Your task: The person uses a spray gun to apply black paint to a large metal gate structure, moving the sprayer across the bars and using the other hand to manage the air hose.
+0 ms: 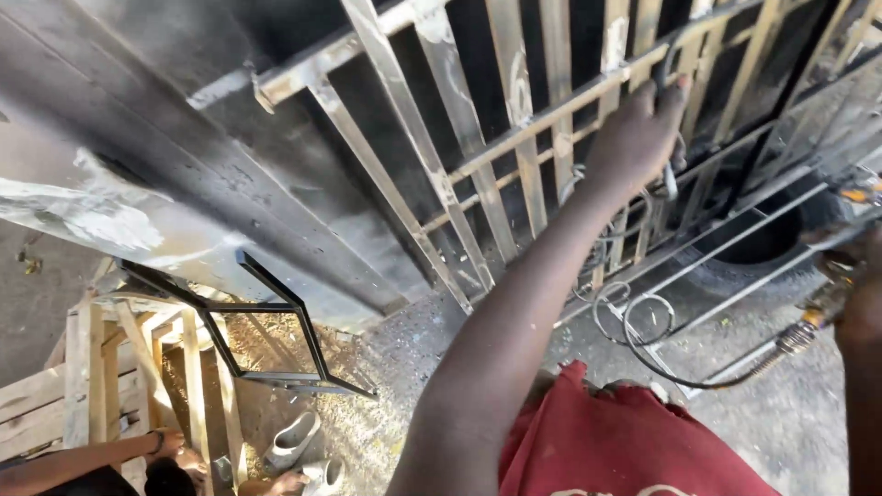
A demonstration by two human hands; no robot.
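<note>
1. Pale welded metal bar gate leans upright against the dark wall.
2. Left hand: fingers clamped on a crossbar; hold firmly.
3. Right hand: fingers closed on a hosed tool; keep steady.

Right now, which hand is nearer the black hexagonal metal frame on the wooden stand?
Left. The left hand grips the metal grille, right of the black frame; the right hand sits at the far right edge.
</note>
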